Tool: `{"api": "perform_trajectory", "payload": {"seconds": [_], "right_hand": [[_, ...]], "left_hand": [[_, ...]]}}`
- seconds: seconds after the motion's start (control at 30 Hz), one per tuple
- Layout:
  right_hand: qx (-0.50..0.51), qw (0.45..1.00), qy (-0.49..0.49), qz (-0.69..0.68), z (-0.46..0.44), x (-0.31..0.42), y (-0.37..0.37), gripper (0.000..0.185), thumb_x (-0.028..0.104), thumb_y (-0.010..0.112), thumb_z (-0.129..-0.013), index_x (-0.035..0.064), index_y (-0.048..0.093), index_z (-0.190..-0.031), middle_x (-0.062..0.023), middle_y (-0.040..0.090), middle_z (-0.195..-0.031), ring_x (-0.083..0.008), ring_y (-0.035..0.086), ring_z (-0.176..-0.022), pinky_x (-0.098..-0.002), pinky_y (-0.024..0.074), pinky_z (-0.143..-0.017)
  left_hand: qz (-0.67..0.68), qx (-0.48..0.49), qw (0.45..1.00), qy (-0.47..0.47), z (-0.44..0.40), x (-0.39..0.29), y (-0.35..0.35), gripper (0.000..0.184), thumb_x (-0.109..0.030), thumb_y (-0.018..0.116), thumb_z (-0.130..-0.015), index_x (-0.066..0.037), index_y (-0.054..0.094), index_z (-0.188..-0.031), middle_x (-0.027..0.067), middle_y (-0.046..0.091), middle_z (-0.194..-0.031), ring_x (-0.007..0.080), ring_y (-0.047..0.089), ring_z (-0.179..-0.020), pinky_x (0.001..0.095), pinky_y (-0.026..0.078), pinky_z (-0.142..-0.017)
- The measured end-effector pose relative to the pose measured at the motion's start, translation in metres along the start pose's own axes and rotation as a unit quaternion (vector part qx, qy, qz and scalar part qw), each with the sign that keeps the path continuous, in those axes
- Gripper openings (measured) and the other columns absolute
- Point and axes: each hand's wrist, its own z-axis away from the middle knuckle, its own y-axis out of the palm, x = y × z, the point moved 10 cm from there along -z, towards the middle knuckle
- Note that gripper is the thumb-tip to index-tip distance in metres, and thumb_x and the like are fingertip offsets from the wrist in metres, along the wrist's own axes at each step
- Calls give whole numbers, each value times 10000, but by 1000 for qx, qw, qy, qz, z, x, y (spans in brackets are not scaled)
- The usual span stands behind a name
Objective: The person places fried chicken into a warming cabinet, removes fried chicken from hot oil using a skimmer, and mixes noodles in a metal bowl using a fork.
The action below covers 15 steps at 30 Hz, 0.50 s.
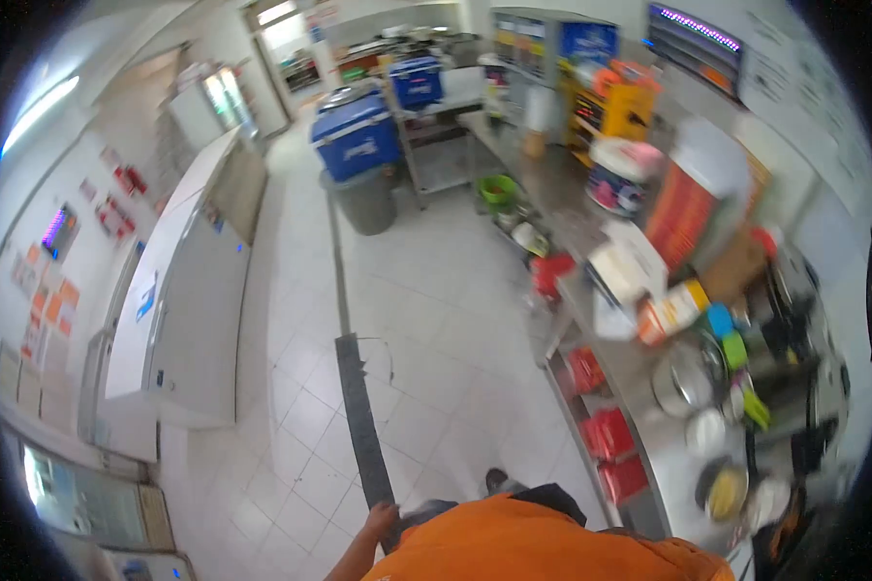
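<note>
At left stands a long white chest (pixel 199 320); farther off, a blue cooler (pixel 357 140) sits atop a grey bin (pixel 363 205). The left hand (pixel 383 521) hangs beside the orange top (pixel 543 544); whether it grips anything cannot be told. The right hand is out of sight, its state unknown. Rightward, red containers (pixel 607 434) sit below the table (pixel 673 476), which carries a metal pot (pixel 683 378). Good handling means keeping elbows clear of its crowded edge.
</note>
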Motion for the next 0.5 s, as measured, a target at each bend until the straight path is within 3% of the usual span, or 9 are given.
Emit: {"api": "perform_trajectory", "payload": {"seconds": [0.07, 0.2, 0.23, 0.27, 0.3, 0.37, 0.4, 0.47, 0.5], "right_hand": [[64, 994, -9, 85, -40, 79, -40, 302, 283, 597, -947, 4, 681, -1027, -140, 694, -919, -298, 702, -811, -456, 577, -677], [181, 911, -115, 353, -151, 267, -116, 310, 289, 594, -963, -3, 688, -1010, -124, 692, -903, -288, 704, -819, -449, 580, -677], [57, 941, -80, 323, -192, 333, -159, 381, 361, 594, -975, 2, 688, -1059, -136, 696, -910, -287, 703, -822, -452, 573, -727], [-95, 841, -320, 425, -195, 456, -175, 382, 360, 611, -977, 4, 679, -1100, -141, 705, -885, -263, 706, -822, -408, 564, -744], [-146, 940, -155, 268, -227, 504, -211, 340, 297, 649, -960, 0, 659, -1126, -138, 722, -924, -227, 709, -824, -363, 560, -746], [-221, 919, -281, 163, -243, 660, -216, 315, 246, 682, -944, 6, 645, -1145, -132, 729, -924, -183, 707, -801, -339, 559, -740], [-183, 933, -275, 140, -234, 736, -207, 309, 237, 684, -940, 5, 648, -1141, -125, 732, -923, -180, 706, -790, -336, 559, -736], [-100, 959, -252, 87, -186, 856, -176, 296, 219, 690, -932, 2, 654, -1132, -113, 736, -922, -174, 703, -767, -330, 559, -730], [-138, 927, -327, 119, -214, 876, -185, 243, 179, 676, -926, -1, 661, -1088, -94, 738, -916, -183, 710, -748, -323, 555, -690]], "left_hand": [[73, -52, 983, -161, 22, 49, -25, 448, -405, 638, -903, -4, 675, -1099, 114, 690, -942, 232, 661, -883, 411, 534, -789], [245, -90, 932, -250, 2, 51, -54, 493, -458, 583, -946, -30, 647, -1180, 110, 679, -1040, 228, 662, -904, 406, 536, -809], [282, -91, 922, -249, -10, 40, -65, 504, -472, 569, -956, -37, 640, -1201, 109, 676, -1065, 227, 662, -909, 405, 537, -814], [320, -86, 912, -241, -24, 16, -84, 515, -485, 555, -967, -44, 633, -1221, 108, 673, -1090, 226, 662, -914, 404, 537, -819], [350, -65, 908, -220, -42, -13, -111, 527, -498, 541, -978, -50, 626, -1242, 107, 670, -1114, 225, 662, -920, 402, 538, -824], [400, 3, 900, -175, -65, -106, -185, 550, -525, 514, -999, -63, 612, -1282, 106, 665, -1164, 222, 663, -930, 400, 539, -833], [379, 76, 912, -138, -76, -175, -237, 562, -538, 500, -1010, -70, 605, -1303, 105, 662, -1188, 221, 663, -935, 399, 540, -838], [239, 228, 942, -53, -89, -319, -347, 648, -605, 361, -1050, -105, 496, -1439, 90, 603, -1326, 222, 643, -1053, 392, 540, -883], [84, 182, 980, 14, -63, -432, -416, 665, -600, 398, -1041, -88, 467, -1459, 94, 610, -1322, 237, 613, -1158, 406, 525, -930]]}}
